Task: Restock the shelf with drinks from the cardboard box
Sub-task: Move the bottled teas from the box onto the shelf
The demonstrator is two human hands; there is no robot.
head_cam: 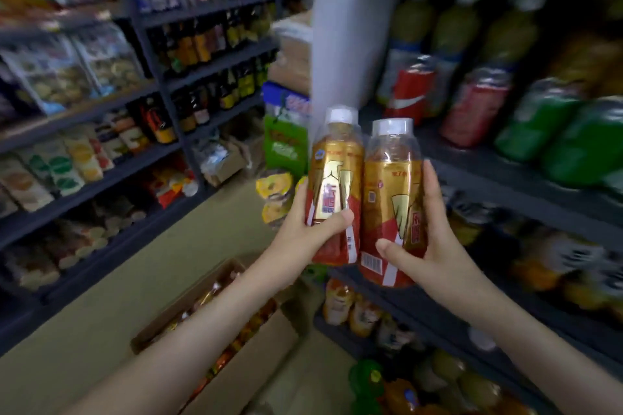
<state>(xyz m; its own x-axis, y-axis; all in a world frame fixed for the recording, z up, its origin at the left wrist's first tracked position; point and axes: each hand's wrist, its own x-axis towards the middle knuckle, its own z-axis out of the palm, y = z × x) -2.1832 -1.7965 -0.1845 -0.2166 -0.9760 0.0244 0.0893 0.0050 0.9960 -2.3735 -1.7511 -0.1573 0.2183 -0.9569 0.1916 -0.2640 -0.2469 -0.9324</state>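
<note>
Hands raised in a shop aisle, each carrying one drink. The left hand (303, 232) grips a clear plastic bottle of amber drink with a gold and red label and a white cap (337, 165), thumb pressed across the front and fingers curled round the back. The right hand (435, 246) grips a second gold and red labelled bottle (392, 185) the same way, thumb low on the label and fingers wrapped round the far side. Both bottles are upright, side by side and touching or nearly so, held in the air in front of the dark metal shelf unit (499, 175) on the right, not yet on any board.

This appears to be the carrying step: two drinks are out of the box and placing is not done. The next move calls for a free spot on the shelf. The board level with the bottles shows some bare space at its near corner, beside red cola bottles (409, 91) and green bottles (553, 131), with tall yellowish bottles (455, 27) behind. The shelf is too blurred to tell which row matches the held drinks.

Below the forearms an open brown cardboard box (263, 357) sits on the pale floor (101, 313) near the foot of the shelf. Inside it are more orange and gold labelled drinks (251, 323), partly hidden by the left forearm, so their number cannot be told
</note>
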